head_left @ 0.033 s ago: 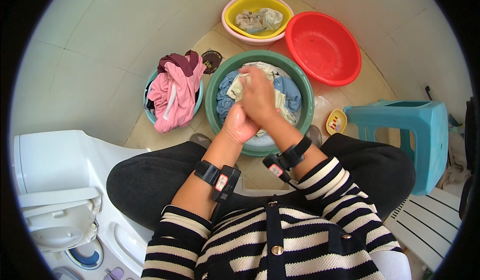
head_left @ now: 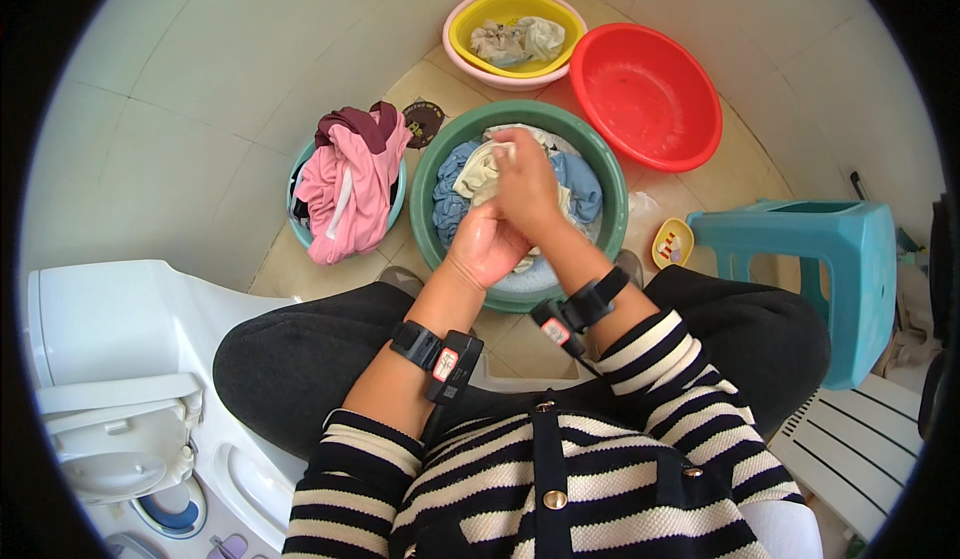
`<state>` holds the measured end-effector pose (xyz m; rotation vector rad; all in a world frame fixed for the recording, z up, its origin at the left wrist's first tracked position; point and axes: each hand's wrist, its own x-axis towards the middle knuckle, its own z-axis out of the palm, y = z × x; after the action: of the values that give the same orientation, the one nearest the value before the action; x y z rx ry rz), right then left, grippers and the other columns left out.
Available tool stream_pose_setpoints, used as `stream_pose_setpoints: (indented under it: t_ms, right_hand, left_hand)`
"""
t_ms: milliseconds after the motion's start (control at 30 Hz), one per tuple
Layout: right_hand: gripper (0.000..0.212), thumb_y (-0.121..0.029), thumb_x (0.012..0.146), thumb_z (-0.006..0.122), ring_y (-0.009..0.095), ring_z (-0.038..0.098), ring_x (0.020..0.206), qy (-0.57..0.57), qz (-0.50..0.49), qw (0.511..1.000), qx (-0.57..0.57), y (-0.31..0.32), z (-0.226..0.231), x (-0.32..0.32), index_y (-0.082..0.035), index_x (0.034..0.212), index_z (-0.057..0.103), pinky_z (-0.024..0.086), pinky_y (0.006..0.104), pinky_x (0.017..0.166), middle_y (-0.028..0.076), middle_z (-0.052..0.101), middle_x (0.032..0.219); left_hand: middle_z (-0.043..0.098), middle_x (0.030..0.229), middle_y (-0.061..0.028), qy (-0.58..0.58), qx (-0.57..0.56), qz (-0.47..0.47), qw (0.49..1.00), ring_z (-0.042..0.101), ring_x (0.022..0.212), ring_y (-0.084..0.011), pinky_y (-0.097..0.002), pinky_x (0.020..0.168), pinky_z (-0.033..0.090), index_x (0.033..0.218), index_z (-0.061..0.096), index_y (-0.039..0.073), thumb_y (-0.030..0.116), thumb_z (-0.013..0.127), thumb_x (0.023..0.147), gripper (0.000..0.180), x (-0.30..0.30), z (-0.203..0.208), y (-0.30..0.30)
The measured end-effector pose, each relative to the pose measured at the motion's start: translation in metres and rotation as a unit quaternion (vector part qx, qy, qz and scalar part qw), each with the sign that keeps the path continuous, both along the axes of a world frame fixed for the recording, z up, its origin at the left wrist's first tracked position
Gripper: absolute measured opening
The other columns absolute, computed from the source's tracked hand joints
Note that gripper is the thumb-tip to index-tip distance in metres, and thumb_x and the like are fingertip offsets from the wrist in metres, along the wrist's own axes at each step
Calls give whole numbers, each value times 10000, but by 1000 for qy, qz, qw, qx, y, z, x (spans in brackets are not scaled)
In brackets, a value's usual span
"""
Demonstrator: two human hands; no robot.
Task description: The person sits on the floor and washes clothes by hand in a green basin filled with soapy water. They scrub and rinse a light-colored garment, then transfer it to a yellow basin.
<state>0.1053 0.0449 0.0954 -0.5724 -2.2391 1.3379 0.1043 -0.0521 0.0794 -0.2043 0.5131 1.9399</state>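
Observation:
Both my hands meet over a green basin [head_left: 426,249] full of wet laundry and foamy water. My left hand [head_left: 488,246] is turned palm up at the basin's near side, its fingers hidden behind the other hand. Across it lies my right hand [head_left: 530,191], fingers bent; something pale shows between them, too small to name. Directly under and beside the hands is a cream cloth [head_left: 478,173]. Blue fabric [head_left: 577,181] lies to the right of it, with more blue on the left. Each forearm has a black strap with a small device.
To the left stands a light-blue basin [head_left: 400,199] heaped with pink clothes [head_left: 352,189]. Behind are a yellow basin [head_left: 462,44] holding pale cloths and a red basin [head_left: 645,99]. A teal stool [head_left: 845,259] and small yellow dish [head_left: 672,244] are right; a white toilet [head_left: 110,329] is left.
My right hand has shifted slightly right and is less blurred. A little more of my left palm shows. The basins and laundry around have stayed in place.

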Motion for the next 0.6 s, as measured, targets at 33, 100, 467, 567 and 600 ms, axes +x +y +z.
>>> stream_pose_setpoints:
  t_ms: [33,100,467,567,600]
  right_hand:
    - [206,-112,843,561,373,570,961,-64,-29,993,-93,11,-4,-2,-68,1044,576,430,459,836,169,621,1012]
    - [208,-94,843,545,376,571,966,-29,-17,995,-91,23,-9,-4,-66,1047,575,434,459,839,169,624,1023]
    - [261,-51,705,561,336,562,884,58,136,971,187,-46,13,22,-144,943,614,412,427,751,116,588,825]
    - [133,-109,846,512,357,589,879,29,14,997,71,-1,3,6,-90,952,590,447,436,756,144,617,890]
    - [129,-138,889,495,360,597,888,46,-7,999,-21,15,0,2,-73,958,584,457,434,766,152,629,920]
  left_hand:
    - [497,1321,-121,-25,21,-1,999,500,1190,-288,-445,1039,391,1347,407,70,211,410,972,400,2,3,2]
    - [502,1312,-134,-94,22,-4,995,505,1185,-282,-417,1034,398,1349,408,67,186,416,968,399,4,5,6]
    - [281,1474,-179,-37,81,112,990,290,1355,-353,-585,1102,236,1419,281,98,358,359,975,521,-6,-6,-3]
    - [416,1392,-173,21,10,19,1000,403,1290,-308,-517,1093,295,1364,376,51,294,363,983,452,-2,0,3]
    - [510,1315,-140,-87,-44,35,995,489,1212,-277,-450,1071,343,1322,436,24,221,373,980,400,1,3,2]
